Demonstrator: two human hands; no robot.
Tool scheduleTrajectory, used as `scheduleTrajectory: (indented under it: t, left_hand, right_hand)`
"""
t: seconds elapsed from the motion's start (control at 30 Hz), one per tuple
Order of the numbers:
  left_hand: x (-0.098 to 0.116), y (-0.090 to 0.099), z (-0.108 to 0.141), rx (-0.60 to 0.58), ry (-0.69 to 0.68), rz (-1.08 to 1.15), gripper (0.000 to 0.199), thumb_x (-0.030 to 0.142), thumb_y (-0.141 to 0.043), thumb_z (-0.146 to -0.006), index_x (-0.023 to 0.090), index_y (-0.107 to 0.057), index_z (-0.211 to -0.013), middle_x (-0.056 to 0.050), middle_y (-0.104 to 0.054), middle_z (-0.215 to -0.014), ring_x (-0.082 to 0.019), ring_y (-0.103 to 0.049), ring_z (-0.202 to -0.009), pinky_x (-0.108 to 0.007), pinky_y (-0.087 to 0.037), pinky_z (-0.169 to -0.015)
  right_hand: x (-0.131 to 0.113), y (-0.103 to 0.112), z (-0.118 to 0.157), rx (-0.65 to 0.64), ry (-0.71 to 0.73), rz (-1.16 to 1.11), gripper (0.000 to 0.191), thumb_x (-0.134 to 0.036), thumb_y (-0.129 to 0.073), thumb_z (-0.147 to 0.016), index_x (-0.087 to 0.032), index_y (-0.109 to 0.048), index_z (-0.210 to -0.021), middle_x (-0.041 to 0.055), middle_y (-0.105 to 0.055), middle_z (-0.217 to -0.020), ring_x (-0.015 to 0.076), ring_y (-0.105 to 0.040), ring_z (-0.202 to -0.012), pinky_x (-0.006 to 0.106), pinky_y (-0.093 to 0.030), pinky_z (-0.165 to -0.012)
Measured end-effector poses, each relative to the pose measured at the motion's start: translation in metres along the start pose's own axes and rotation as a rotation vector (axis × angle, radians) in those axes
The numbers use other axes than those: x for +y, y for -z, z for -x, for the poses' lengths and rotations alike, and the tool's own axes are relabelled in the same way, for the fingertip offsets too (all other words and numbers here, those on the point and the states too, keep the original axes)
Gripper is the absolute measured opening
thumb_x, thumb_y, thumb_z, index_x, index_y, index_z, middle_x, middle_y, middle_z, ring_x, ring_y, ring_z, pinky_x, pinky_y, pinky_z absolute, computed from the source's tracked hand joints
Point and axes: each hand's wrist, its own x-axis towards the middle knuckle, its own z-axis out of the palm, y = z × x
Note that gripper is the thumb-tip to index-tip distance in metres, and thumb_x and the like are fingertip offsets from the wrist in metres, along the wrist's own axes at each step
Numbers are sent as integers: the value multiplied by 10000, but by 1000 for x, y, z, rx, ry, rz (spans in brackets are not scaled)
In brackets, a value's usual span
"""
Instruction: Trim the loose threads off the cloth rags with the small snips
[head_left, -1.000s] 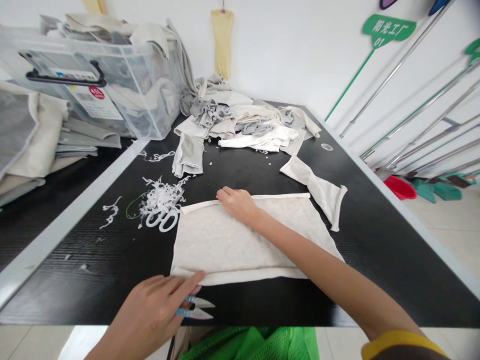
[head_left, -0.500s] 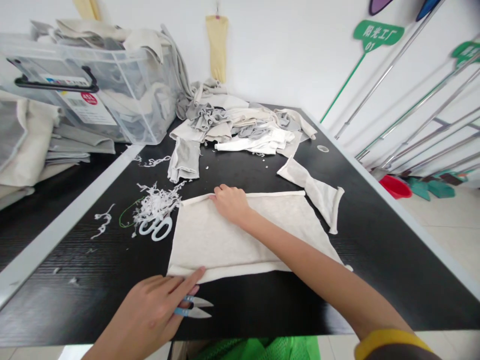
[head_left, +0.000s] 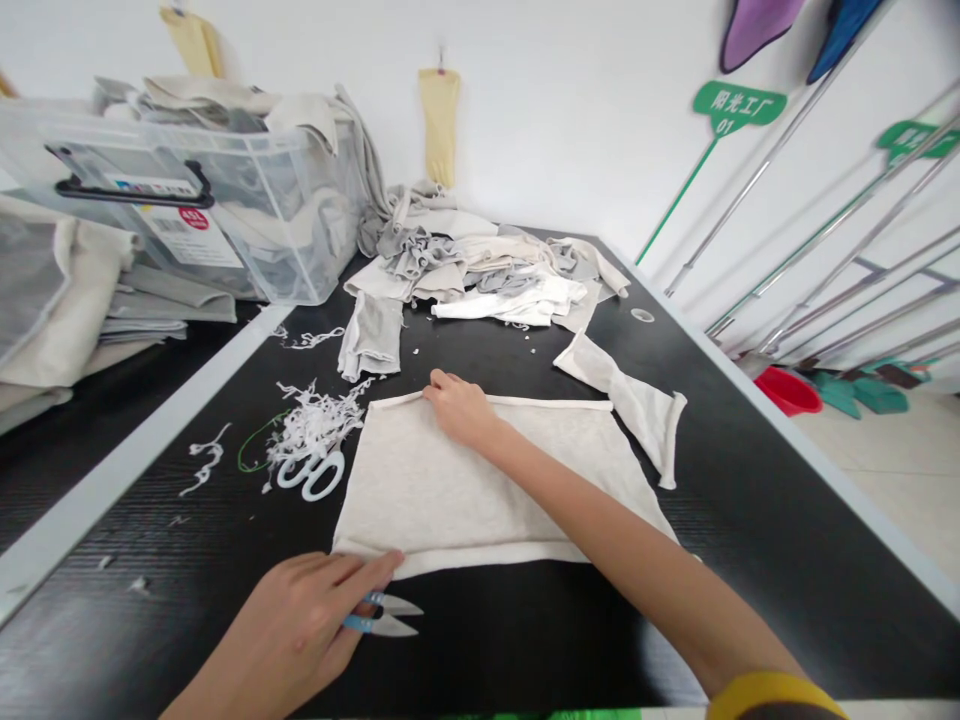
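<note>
An off-white cloth piece (head_left: 427,480) lies flat on the black table, with thick hems along its near and far edges. My left hand (head_left: 307,605) is closed around blue-handled thread snips (head_left: 386,615), whose blades are apart and point right. Its index finger and thumb rest at the cloth's near left corner. Reaching across the cloth, my right hand (head_left: 461,408) has its fingers curled and pinched on the far hem, left of the middle. White-handled scissors (head_left: 322,477) lie left of the cloth, their blades hidden under a heap of white thread scraps (head_left: 311,425).
A crumpled cloth tube (head_left: 626,395) lies right of the cloth. Behind are a folded grey piece (head_left: 371,337) and a pile of grey and white fabric (head_left: 487,265). A clear plastic bin (head_left: 292,225) full of cloth stands back left. Mop handles (head_left: 787,235) lean at the right wall.
The camera view has tilted up slightly, so everything appears a little lower. Both hands keep nearly the same places on the cloth, and the snips stay in my left hand.
</note>
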Motion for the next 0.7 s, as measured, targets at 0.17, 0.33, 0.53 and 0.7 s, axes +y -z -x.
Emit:
scheduleTrajectory:
  t: [0.17, 0.33, 0.53, 0.7]
  left_hand:
    - [-2, -4, 0, 53, -6, 64, 600, 54, -428, -820, 290, -512, -1365, 13, -756, -1037, -168, -730, -816, -305, -580, -741]
    - [1, -2, -3, 124, -23, 93, 584, 38, -414, -813, 276, -528, -1333, 21, -763, -1022, -156, -734, -816, -285, -580, -731]
    - [-2, -3, -1, 152, -83, 54, 664, 32, -408, -766, 257, -472, -1388, 24, -769, -1003, -157, -739, -781, -285, -594, -692]
    - [-1, 4, -6, 140, -103, 19, 674, 29, -397, -726, 249, -485, -1357, 15, -770, -1003, -167, -740, -790, -298, -604, -697]
  right_hand:
    - [-16, 2, -10, 54, -23, -5, 340, -373, -470, -983, -117, -670, -1084, 167, -641, -1171, 275, -613, -1079, 342, -569, -756]
    - [-26, 3, -43, -26, -181, -63, 557, -615, -463, -955, -123, -702, -1060, 189, -709, -1067, 282, -684, -1012, 375, -548, -831]
    - [-14, -1, -56, -9, -224, -62, 469, -524, -450, -996, -135, -705, -1049, 186, -722, -1065, 276, -706, -1008, 360, -534, -837]
    - [1, -12, -34, 66, -230, -58, 339, -423, -428, -1024, -184, -659, -1089, 114, -717, -1091, 248, -707, -970, 320, -521, -771]
